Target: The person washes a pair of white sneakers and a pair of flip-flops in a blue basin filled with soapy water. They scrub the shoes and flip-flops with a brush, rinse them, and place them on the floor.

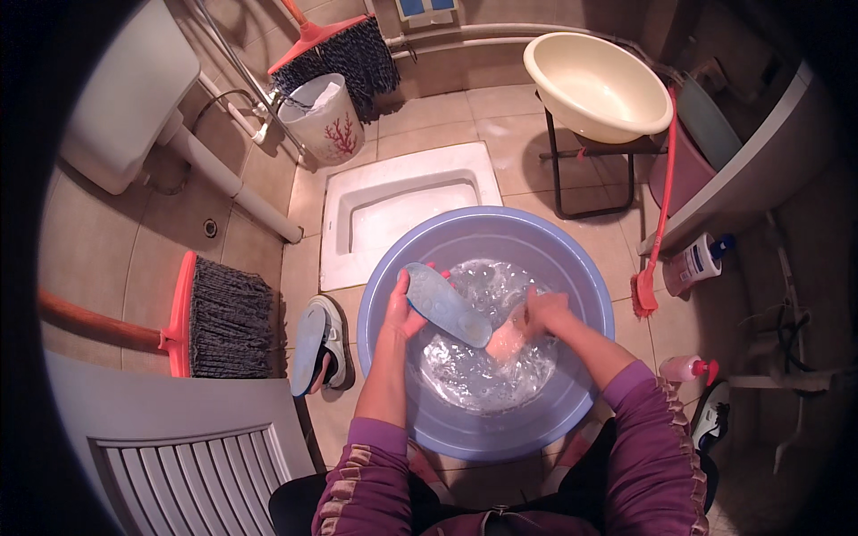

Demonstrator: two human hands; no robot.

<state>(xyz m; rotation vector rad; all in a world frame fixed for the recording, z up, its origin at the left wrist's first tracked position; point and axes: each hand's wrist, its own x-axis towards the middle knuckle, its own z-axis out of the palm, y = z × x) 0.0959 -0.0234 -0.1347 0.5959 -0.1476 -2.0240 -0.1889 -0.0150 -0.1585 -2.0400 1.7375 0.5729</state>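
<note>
My left hand [404,309] grips a pale blue shoe insole [448,305] by its edge, fingers behind it and thumb at the near side. The insole slants over a large blue plastic basin [382,375] that holds rippling water [462,375]. My right hand [546,312], blurred, is closed on a peach-pink, cloth-like thing [507,338] beside the insole's lower end, just at the water; its exact kind is unclear. Left of the basin, another blue insole [309,345] leans on a white and dark shoe [335,335].
Behind the basin lies a white squat toilet [409,151]. A cream basin [596,84] rests on a black folding stool [556,174]. To the right are a red long-handled brush [645,288], a lotion-type bottle [690,264] and a pink pump bottle [684,368]. A mop-like broom [224,318] stands left.
</note>
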